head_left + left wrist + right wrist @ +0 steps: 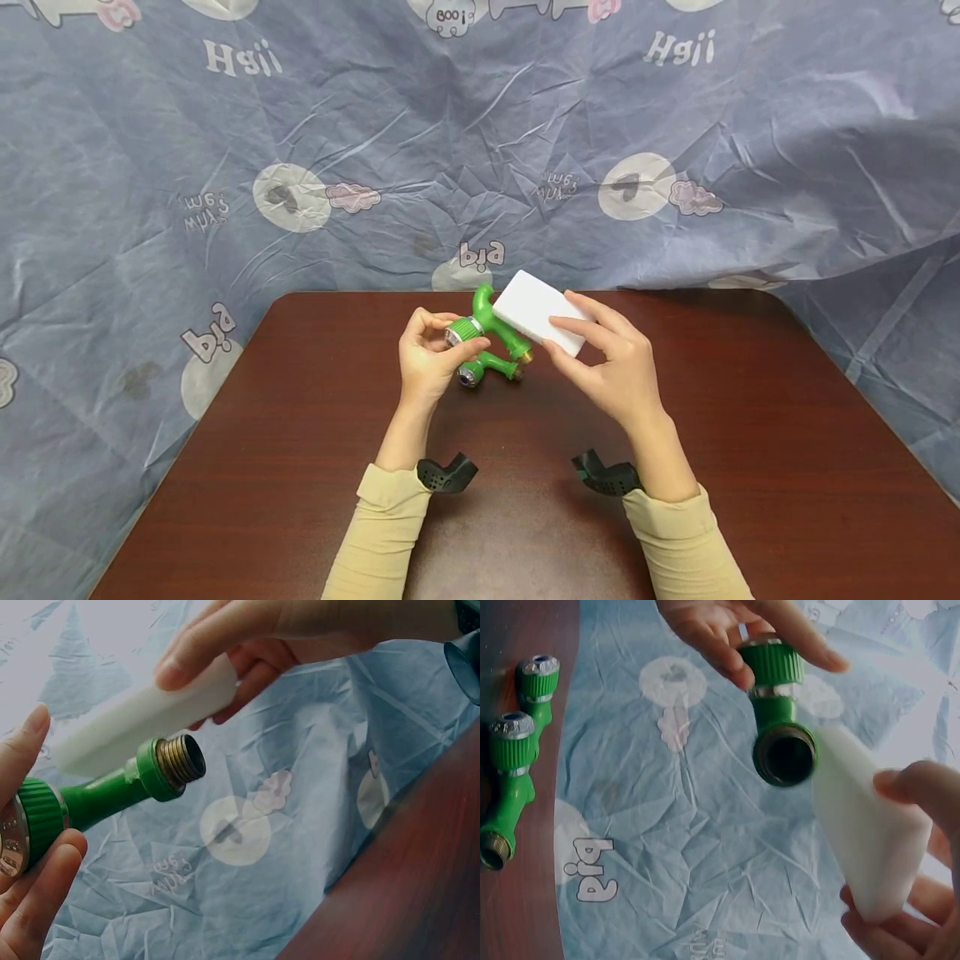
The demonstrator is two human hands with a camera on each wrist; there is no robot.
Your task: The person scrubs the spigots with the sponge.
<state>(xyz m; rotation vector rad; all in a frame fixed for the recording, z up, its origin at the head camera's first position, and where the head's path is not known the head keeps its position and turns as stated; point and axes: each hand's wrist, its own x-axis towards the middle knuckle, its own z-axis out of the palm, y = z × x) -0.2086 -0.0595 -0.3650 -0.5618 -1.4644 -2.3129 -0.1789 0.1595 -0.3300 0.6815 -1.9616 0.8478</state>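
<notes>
A green tap (486,312) with a threaded brass end is held up over the table by my left hand (427,354), whose thumb and fingers grip its ribbed knob. In the left wrist view, the tap's open brass thread (180,761) points toward the right. My right hand (611,358) pinches a white sponge-like block (536,310) between thumb and fingers. The block lies along the side of the tap's body, overlapping it in the left wrist view. From the right wrist, the block (870,832) appears right at the rim of the tap's round opening (787,759).
Two more green taps, one nearer (511,772) and one farther (540,690), rest on the dark red-brown table (315,467). Behind the table's far edge hangs a wrinkled blue-grey printed cloth (420,167). A black strap device (447,473) sits at each wrist.
</notes>
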